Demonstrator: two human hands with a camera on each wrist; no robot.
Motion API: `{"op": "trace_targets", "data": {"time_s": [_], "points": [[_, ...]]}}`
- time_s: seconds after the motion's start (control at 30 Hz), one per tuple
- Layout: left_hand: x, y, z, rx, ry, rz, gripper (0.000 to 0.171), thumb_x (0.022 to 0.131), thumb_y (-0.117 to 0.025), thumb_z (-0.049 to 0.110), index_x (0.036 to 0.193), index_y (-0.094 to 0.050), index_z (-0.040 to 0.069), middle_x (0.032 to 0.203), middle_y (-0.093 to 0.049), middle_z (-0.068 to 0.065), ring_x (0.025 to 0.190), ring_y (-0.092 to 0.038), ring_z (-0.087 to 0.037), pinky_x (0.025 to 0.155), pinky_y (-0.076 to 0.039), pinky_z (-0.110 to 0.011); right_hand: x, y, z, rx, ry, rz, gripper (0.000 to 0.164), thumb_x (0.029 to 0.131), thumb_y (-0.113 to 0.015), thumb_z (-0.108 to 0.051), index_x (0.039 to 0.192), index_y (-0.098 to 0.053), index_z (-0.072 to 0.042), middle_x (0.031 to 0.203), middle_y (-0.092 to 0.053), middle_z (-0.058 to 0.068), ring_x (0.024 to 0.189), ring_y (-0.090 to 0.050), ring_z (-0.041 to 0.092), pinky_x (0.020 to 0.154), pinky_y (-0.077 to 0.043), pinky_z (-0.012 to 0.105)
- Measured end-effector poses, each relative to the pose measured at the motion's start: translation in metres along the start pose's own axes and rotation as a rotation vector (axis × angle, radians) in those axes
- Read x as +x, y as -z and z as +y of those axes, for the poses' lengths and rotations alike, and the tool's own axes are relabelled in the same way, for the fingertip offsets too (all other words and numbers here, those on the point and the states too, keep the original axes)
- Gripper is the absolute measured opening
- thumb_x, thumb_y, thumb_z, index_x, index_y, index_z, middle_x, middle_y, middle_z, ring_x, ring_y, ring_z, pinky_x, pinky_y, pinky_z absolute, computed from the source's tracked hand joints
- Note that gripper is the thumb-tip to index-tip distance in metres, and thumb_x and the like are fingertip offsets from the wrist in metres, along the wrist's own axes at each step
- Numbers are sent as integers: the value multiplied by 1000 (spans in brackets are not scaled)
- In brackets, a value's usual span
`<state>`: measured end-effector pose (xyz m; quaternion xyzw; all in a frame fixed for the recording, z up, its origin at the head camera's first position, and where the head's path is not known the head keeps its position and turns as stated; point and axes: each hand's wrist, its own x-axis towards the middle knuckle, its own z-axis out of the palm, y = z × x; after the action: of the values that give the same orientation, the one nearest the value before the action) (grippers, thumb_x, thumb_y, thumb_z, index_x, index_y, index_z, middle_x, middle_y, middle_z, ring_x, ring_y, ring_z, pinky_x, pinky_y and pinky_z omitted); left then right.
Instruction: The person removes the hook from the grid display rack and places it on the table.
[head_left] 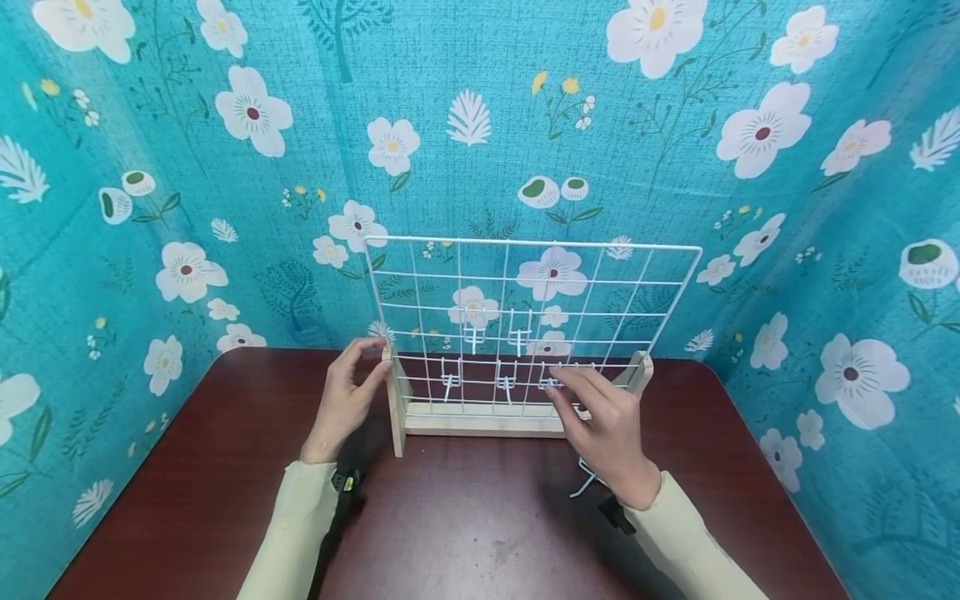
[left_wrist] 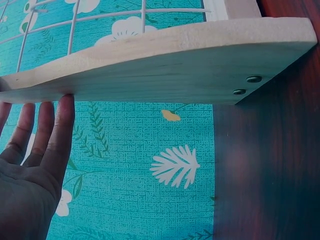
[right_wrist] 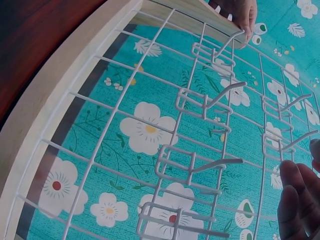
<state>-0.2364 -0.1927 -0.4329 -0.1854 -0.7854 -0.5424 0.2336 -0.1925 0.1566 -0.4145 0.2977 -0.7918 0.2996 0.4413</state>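
A white wire grid (head_left: 532,279) stands tilted in a wooden base (head_left: 487,425). White wire hooks hang on it in two rows: a hook (head_left: 474,321) in the upper row, and several below, such as the hook (right_wrist: 205,100). At the left wooden side piece (left_wrist: 165,75), my left hand (head_left: 345,404) rests straight fingertips on the outer face. My right hand (head_left: 603,421) is in front of the grid's lower right part, thumb and fingers bent and apart. Its fingertips overlap a lower-row hook (head_left: 547,382) in the head view; nothing shows between them in the right wrist view.
Another hook (head_left: 583,482) lies on the dark red-brown table (head_left: 465,533) under my right wrist, partly hidden. The right wooden side piece (head_left: 639,372) stands just beyond my right hand. A teal flowered curtain (head_left: 450,183) surrounds the back and sides.
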Motion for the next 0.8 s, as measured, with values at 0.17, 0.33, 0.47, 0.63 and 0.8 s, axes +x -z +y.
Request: {"op": "trace_targets", "data": {"time_s": [0.17, 0.33, 0.47, 0.63, 0.8], "points": [[1, 0, 0, -6, 1, -3, 30, 99, -65, -2, 128, -62, -11, 124, -66, -27, 105, -61, 10, 81, -51, -5, 3, -3, 0, 2, 5, 9, 35, 77, -86, 1, 111, -79, -3, 96, -79, 11, 70, -74, 16, 65, -60, 26], [0, -1, 0, 13, 9, 2, 30, 99, -66, -1, 128, -63, -9, 123, -67, -25, 107, -67, -14, 82, -52, -7, 4, -5, 1, 14, 14, 21, 30, 81, -84, -1, 111, -79, -3, 96, -79, 12, 67, -72, 15, 63, -59, 26], [-1, -1, 1, 14, 9, 3, 30, 99, -66, -1, 127, -63, -9, 122, -67, -26, 107, -67, -22, 82, -51, -6, 4, -6, 1, 12, 19, 28, 26, 86, -82, -6, 111, -79, -3, 96, -79, 11, 69, -73, 16, 63, -60, 28], [-1, -1, 2, 10, 7, 8, 29, 99, -66, -2, 127, -63, -10, 121, -67, -26, 105, -63, 2, 81, -51, -6, 8, -7, 0, 10, 23, 24, 30, 83, -84, -4, 113, -79, -4, 98, -80, 11, 71, -74, 17, 65, -60, 29], [0, -2, 2, -3, 1, 10, 30, 98, -67, -2, 126, -63, -11, 120, -67, -27, 104, -61, 6, 81, -51, -5, 13, -7, 0, 12, 33, 25, 37, 78, -86, 0, 114, -78, -4, 99, -80, 13, 76, -76, 20, 68, -62, 32]]}}
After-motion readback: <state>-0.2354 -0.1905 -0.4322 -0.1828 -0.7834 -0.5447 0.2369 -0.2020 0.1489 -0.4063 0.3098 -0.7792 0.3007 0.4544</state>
